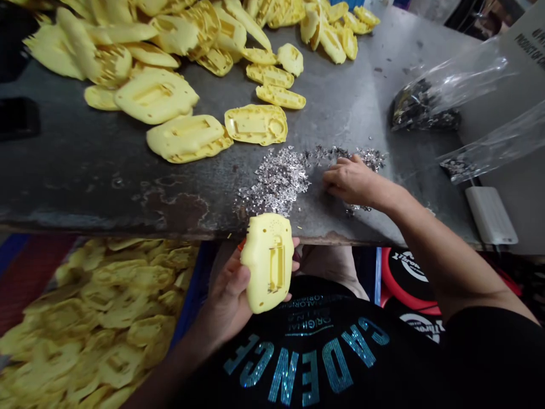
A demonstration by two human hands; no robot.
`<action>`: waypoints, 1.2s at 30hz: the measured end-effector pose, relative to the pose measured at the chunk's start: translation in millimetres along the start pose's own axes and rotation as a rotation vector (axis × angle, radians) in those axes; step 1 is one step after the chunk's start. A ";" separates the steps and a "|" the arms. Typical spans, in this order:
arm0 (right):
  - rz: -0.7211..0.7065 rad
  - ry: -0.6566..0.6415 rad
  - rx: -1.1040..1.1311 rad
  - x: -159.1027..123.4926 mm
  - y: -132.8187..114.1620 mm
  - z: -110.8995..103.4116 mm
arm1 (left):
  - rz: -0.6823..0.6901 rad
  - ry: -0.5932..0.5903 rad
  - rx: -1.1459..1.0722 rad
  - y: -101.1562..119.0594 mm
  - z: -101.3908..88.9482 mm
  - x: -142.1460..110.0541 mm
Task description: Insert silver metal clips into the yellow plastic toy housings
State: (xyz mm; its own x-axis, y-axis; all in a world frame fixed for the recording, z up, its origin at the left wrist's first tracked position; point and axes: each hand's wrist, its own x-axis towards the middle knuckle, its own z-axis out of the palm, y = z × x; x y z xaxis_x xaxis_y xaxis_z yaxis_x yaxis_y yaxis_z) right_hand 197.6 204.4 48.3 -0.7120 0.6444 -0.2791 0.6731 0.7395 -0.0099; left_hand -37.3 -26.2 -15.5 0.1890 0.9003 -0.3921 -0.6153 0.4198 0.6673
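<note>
My left hand (232,292) grips a yellow plastic housing (259,267) with a battery slot facing up, just off the table's front edge. Its fingers wrap round the back and right side. Over the table, my right hand (351,180) reaches into small dark metal pieces (372,158) with fingers curled down; the fingertips are hidden, so whether they pinch a piece does not show. Between the hands lies a heap of small shiny metal contacts (281,176). Just beyond it rests an open yellow shell (256,125), with more shells (187,136) to its left.
A large pile of yellow shells (170,34) covers the back of the metal table (106,170). Clear bags of metal parts (426,108) stand at right, near a white power bank (491,215). A bin of yellow shells (106,318) sits below left.
</note>
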 end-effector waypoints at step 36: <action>-0.442 0.566 0.566 -94.8 -86.0 7.8 | -0.047 -0.244 -0.123 -8.4 34.2 -7.7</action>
State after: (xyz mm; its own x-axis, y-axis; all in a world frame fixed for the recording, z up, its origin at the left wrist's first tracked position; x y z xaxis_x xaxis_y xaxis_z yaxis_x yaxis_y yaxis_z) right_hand 208.7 78.2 68.1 -0.8196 0.4346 0.3733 0.2069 0.8321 -0.5146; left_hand -7.5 -32.8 3.5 0.3893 0.8875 -0.2466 -0.6872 0.4581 0.5638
